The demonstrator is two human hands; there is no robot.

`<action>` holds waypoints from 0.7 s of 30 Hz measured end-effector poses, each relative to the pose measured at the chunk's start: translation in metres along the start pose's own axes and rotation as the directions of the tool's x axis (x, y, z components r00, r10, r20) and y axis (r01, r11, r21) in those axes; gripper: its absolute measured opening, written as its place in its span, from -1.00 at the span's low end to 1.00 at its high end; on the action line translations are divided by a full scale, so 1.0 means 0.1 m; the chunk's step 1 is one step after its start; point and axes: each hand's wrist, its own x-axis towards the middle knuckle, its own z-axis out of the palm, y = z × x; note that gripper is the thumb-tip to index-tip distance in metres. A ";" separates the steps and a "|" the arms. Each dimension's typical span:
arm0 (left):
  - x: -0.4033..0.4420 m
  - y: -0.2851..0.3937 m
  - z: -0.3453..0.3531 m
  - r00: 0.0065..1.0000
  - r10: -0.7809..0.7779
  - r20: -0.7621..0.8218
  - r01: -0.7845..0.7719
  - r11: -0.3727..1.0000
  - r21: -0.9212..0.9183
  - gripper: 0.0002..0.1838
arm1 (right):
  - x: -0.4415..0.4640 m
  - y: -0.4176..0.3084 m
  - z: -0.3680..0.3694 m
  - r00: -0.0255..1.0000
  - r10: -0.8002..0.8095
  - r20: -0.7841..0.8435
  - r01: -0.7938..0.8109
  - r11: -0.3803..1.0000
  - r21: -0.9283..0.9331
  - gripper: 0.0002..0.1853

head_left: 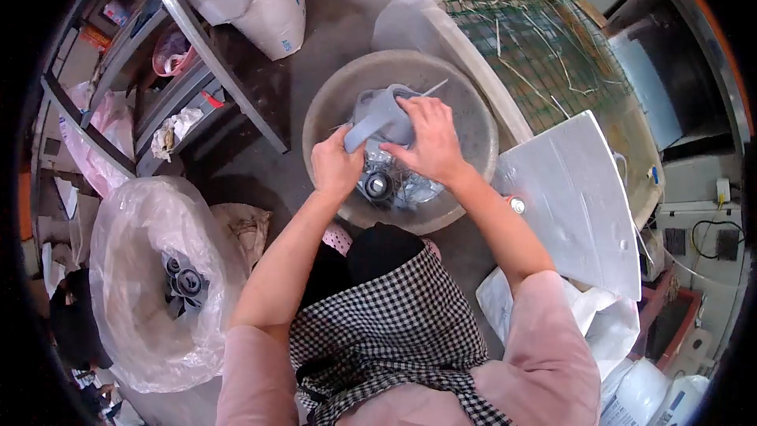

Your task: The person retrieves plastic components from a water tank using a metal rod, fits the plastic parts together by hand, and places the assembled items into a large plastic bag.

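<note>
A grey moulded plastic part with a curved band and an opening is held between my two hands above a wide round tub. My left hand is closed on the near left end of its band. My right hand grips its right side, with the thumb below and the fingers over the top edge. Beneath them, the tub holds clear and grey plastic scraps and a dark round ringed part. A thin pale stick-like piece shows just beyond my right hand.
At left, a clear plastic bag stands open with several dark ringed parts inside. A metal shelf frame and white sacks are behind it. At right are a green mesh, a white board and a can.
</note>
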 end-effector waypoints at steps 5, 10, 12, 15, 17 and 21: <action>-0.13 0.16 0.07 1.000 0.018 0.016 -0.019 0.998 0.067 -0.78 | -0.01 0.06 0.17 0.992 0.071 0.102 -0.061 0.993 -0.097 -0.34; -0.22 0.21 0.16 0.994 -0.019 0.109 0.006 0.993 0.116 -0.76 | -0.07 0.39 0.37 0.996 0.054 0.065 -0.054 0.999 0.000 -0.44; -0.21 0.13 0.11 0.998 -0.009 0.065 -0.004 0.981 0.192 -0.76 | 0.15 0.03 0.24 0.972 0.124 0.201 -0.135 0.990 0.042 -0.54; -0.32 0.01 0.43 0.993 -0.071 0.095 0.059 0.990 0.130 -0.81 | 0.02 0.03 0.20 0.940 0.168 0.297 -0.214 0.968 0.130 -0.43; -0.26 0.24 0.33 0.993 -0.034 0.117 0.041 0.998 -0.056 -0.84 | -0.16 0.57 0.23 0.903 0.204 0.378 -0.290 0.939 0.186 -0.36; -0.22 0.29 0.63 0.998 0.000 0.059 0.003 0.999 -0.047 -0.74 | -0.19 0.72 0.14 0.951 0.135 0.279 -0.108 0.988 -0.109 -0.19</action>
